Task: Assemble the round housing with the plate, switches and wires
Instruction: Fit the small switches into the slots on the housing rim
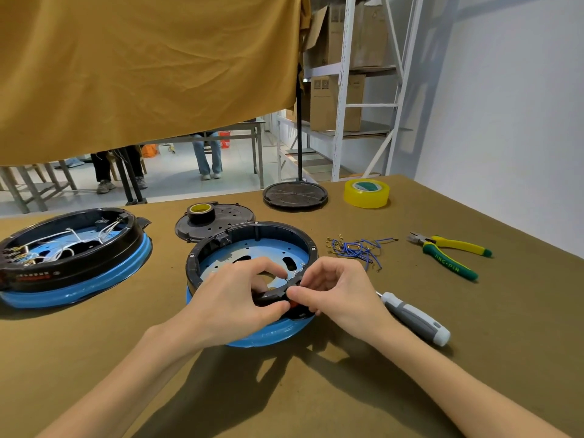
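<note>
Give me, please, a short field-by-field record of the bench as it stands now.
work piece: round housing, black rim, blue base, perforated plate inside
left hand: grips the near rim
right hand: pinches a red switch at the near rim
second housing: far left, white wires inside
loose wires: blue, right of the housing
tools: screwdriver, pliers
tape: yellow roll, black roll

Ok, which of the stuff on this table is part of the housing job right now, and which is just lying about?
In the job:
- round housing, gripped at its near rim by left hand and right hand
- red switch under the fingers
- blue wires
- screwdriver

Lying about:
- second housing, already wired
- two black lids
- yellow tape
- pliers
</note>
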A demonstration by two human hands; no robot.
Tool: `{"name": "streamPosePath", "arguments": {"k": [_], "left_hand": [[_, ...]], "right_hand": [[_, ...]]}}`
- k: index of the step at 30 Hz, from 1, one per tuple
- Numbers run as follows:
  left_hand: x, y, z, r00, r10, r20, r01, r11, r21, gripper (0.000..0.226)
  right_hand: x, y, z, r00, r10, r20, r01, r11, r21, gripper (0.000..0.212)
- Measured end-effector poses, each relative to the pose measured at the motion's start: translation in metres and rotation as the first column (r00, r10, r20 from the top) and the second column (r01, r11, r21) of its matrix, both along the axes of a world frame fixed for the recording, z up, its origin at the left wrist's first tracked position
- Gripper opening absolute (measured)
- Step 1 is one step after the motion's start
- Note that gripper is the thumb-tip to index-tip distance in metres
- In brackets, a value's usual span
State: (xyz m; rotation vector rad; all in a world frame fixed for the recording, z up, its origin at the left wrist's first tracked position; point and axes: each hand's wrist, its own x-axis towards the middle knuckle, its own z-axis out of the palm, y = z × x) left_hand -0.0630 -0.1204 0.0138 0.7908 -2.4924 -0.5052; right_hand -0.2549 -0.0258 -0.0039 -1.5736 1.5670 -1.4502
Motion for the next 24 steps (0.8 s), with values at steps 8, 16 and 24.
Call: {"name": "streamPosePath", "arguments": {"k": [8, 16, 24], "left_hand": [[-0.003, -0.001, 0.001, 0.999, -0.007, 0.032, 0.007, 1.000, 0.005, 0.043], [-0.005, -0.004, 0.000, 1.000, -0.017, 0.013, 0.017, 1.000, 0.023, 0.043], [-0.005, -0.001, -0.005, 0.997, 0.076, -0.028, -0.079, 0.993, -0.084, 0.048]], "right_hand": [[-0.006, -0.008, 0.012, 0.998, 0.060, 0.023, -0.063, 0.982, 0.176, 0.016], [-0.004, -0.006, 0.016, 0.997, 0.053, 0.061, -0.064, 0.978, 0.199, 0.013], [-0.006, -0.002, 0.009, 0.997, 0.060, 0.039, -0.065, 0.986, 0.150, 0.010]]}}
